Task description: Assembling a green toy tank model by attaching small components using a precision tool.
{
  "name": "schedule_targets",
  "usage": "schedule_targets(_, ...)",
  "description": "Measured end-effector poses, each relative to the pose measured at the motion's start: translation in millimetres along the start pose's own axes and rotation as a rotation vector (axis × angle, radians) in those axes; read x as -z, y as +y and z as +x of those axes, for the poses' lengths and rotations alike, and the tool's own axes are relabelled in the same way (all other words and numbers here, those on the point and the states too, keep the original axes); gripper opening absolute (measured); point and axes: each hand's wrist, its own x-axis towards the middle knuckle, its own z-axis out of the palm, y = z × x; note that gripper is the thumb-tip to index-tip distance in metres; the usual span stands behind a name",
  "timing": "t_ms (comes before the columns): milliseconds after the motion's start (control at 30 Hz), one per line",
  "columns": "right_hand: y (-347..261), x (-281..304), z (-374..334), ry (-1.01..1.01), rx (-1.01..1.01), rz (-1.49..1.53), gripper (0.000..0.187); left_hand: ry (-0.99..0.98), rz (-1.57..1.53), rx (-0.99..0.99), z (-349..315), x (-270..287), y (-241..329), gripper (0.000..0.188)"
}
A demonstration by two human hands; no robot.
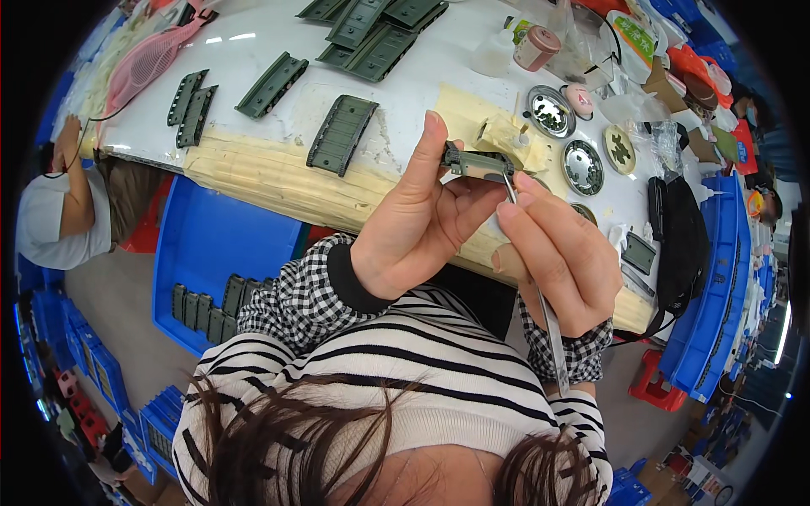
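My left hand is closed on a small dark green model part, pinching it between thumb and fingers above the table's front edge. The part is long and narrow, with a tan underside and raised detail on its rim. In my right hand are slim metal tweezers, their shaft running down past the palm. Their tip touches the part's right end or lies just beside it. Whether the tip grips a tiny piece is too small to tell. On the table behind my hands lies a similar green part.
More green parts are piled at the back. Shallow round dishes of tiny pieces, a pink-lidded jar and a black bag stand rightward. A blue bin sits below the table edge. Another person sits at left.
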Motion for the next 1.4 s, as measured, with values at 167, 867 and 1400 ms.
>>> schedule_targets(167,0.2,-3.5,-6.2,0.074,-0.035,0.114,0.031,-0.121,-0.078,-0.015,2.8,11.9,-1.4,0.057)
schedule_targets(867,-13.3,-8.8,-25.2,0.165,-0.237,0.282,0.048,-0.388,0.445,-0.155,23.9,23.8,13.8,0.103)
schedule_targets(1400,-14.0,-3.5,-23.0,0.140,-0.259,0.290,0.045,-0.371,0.487,-0.161,22.9,21.2,13.9,0.106)
